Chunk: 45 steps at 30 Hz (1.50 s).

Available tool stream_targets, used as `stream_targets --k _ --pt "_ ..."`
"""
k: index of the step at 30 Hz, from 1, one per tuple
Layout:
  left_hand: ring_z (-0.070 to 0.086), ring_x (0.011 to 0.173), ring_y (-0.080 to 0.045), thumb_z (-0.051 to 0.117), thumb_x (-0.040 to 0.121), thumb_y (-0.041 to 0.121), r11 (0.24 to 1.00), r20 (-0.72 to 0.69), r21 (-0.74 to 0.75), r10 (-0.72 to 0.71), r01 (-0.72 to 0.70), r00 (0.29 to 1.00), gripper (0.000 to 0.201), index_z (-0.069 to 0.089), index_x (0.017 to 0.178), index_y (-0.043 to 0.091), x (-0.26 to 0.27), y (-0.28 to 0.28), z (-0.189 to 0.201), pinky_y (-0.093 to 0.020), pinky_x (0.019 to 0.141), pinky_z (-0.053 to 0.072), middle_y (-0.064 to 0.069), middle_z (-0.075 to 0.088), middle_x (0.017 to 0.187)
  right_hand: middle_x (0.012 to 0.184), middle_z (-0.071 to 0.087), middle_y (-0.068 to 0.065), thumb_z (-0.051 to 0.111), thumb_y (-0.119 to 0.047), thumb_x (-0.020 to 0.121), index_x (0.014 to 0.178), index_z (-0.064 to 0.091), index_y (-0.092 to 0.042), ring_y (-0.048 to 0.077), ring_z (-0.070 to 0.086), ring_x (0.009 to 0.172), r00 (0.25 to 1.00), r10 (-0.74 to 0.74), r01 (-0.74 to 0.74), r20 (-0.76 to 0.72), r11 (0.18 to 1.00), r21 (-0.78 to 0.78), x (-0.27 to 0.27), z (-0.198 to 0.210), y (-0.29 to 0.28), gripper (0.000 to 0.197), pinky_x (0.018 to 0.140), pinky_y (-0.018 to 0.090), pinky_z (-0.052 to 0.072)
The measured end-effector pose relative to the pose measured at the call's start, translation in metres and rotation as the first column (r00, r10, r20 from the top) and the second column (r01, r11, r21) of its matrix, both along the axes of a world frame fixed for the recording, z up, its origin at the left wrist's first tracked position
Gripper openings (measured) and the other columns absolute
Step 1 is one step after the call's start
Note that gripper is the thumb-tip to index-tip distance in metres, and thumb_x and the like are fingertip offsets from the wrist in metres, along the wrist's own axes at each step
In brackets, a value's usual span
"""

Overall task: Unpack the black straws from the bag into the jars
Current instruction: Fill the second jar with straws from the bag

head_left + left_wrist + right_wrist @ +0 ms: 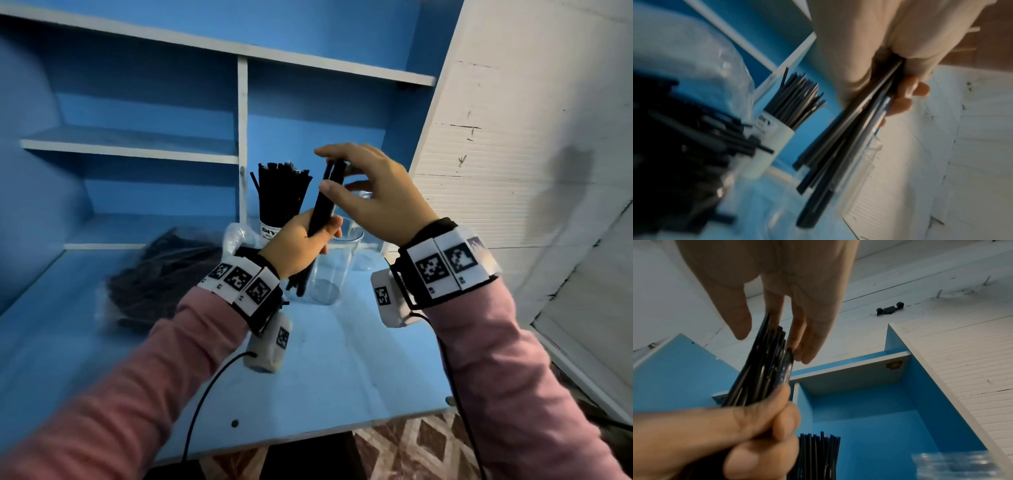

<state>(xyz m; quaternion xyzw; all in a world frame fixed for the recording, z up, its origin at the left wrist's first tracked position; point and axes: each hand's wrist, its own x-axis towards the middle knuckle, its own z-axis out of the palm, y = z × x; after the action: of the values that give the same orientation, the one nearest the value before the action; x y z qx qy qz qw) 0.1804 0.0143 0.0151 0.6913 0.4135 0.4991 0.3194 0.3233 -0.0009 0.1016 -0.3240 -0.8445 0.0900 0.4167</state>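
My left hand (301, 246) grips a bundle of black straws (320, 212) around its middle and holds it nearly upright above the blue table (342, 359). My right hand (370, 192) sits at the bundle's top, with straight fingers (797, 337) on the straw tips and the thumb beside them. The bundle's lower ends hang just left of an empty clear jar (334, 267). Behind stands a labelled jar full of black straws (279, 205). A clear plastic bag of straws (161, 274) lies to the left. The left wrist view shows the bundle (838, 154) blurred.
A second clear jar (368, 253) stands behind the empty one. Blue shelves (137, 147) with a white divider (242, 137) rise at the back of the table. A white panelled wall (513, 154) closes the right side. The table's front edge (308, 435) is near me.
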Motion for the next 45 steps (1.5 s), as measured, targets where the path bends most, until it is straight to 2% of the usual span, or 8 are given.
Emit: stream_targets --k 4,9,15,18,25,29,37,45 --pt "0.053 0.062 -0.009 0.042 0.101 0.011 0.971 0.093 -0.121 -0.194 0.204 0.977 0.027 0.052 0.076 0.011 0.012 -0.007 -0.005 -0.021 0.071 0.047 0.003 0.05 0.063 0.109 0.06 -0.006 0.06 -0.019 0.091 0.122 0.06 -0.019 0.006 0.056 0.102 0.995 -0.006 0.012 -0.099 0.998 0.064 -0.008 -0.018 0.003 0.031 0.092 0.031 0.05" --pt "0.066 0.08 -0.004 0.048 0.098 0.004 0.955 0.006 -0.236 -0.185 0.181 0.983 0.019 0.063 0.092 -0.007 0.013 -0.008 -0.027 -0.013 0.075 0.048 -0.015 0.068 0.091 0.099 0.066 0.001 0.058 -0.009 0.09 0.103 0.067 -0.008 0.009 0.059 0.092 0.991 -0.049 0.061 -0.126 0.994 0.087 -0.012 -0.057 0.009 0.017 0.083 0.018 0.048" --pt "0.064 0.078 0.006 0.054 0.096 0.009 0.925 -0.032 -0.335 -0.204 0.182 0.978 0.018 0.065 0.086 0.018 0.013 -0.01 -0.049 -0.014 0.074 0.046 0.006 0.07 0.085 0.093 0.065 0.007 0.06 -0.007 0.087 0.099 0.068 -0.004 0.017 0.06 0.086 0.994 -0.086 0.09 -0.063 0.994 0.066 -0.012 -0.088 0.01 0.014 0.08 0.017 0.044" --pt "0.067 0.085 0.001 0.053 0.096 0.007 0.909 0.066 -0.335 -0.24 0.249 0.968 0.018 0.065 0.089 0.017 0.013 -0.014 -0.047 -0.013 0.076 0.049 0.004 0.07 0.09 0.095 0.065 0.006 0.061 -0.006 0.087 0.101 0.068 -0.004 0.01 0.057 0.087 0.994 -0.077 0.084 -0.074 0.993 0.088 -0.01 -0.084 0.011 0.016 0.081 0.009 0.04" --pt "0.067 0.101 -0.007 0.054 0.097 0.012 0.884 0.054 -0.384 -0.266 0.266 0.963 0.019 0.065 0.109 0.004 0.006 -0.015 -0.048 -0.014 0.084 0.049 0.005 0.072 0.101 0.101 0.065 0.004 0.063 -0.013 0.089 0.107 0.068 -0.007 0.014 0.06 0.092 0.994 -0.08 0.087 -0.076 0.993 0.085 -0.008 -0.084 0.014 0.019 0.086 0.019 0.046" --pt "0.064 0.108 -0.007 0.051 0.099 0.012 0.871 0.047 -0.402 -0.288 0.282 0.956 0.019 0.065 0.105 0.022 0.003 -0.017 -0.046 -0.021 0.097 0.046 0.011 0.072 0.103 0.104 0.065 0.001 0.063 -0.021 0.09 0.112 0.066 -0.012 0.011 0.059 0.094 0.997 -0.069 0.07 -0.039 0.997 0.03 -0.007 -0.083 0.012 0.024 0.087 0.026 0.051" --pt "0.063 0.102 0.006 0.046 0.1 0.01 0.85 0.047 -0.448 -0.285 0.275 0.957 0.021 0.064 0.102 0.022 0.0 -0.018 -0.042 -0.01 0.086 0.047 0.015 0.071 0.101 0.104 0.063 0.0 0.062 -0.017 0.089 0.115 0.065 -0.012 0.008 0.058 0.092 0.994 -0.048 0.05 -0.098 0.999 0.02 -0.007 -0.085 0.011 0.027 0.086 0.03 0.052" --pt "0.064 0.107 -0.005 0.05 0.099 0.013 0.851 -0.022 -0.451 -0.313 0.271 0.949 0.018 0.064 0.11 0.015 0.0 -0.019 -0.045 -0.01 0.085 0.048 0.012 0.07 0.104 0.108 0.061 -0.005 0.063 -0.018 0.089 0.118 0.063 -0.013 0.005 0.055 0.095 0.997 -0.04 0.04 -0.067 0.999 -0.001 -0.009 -0.088 0.01 0.029 0.09 0.033 0.051"
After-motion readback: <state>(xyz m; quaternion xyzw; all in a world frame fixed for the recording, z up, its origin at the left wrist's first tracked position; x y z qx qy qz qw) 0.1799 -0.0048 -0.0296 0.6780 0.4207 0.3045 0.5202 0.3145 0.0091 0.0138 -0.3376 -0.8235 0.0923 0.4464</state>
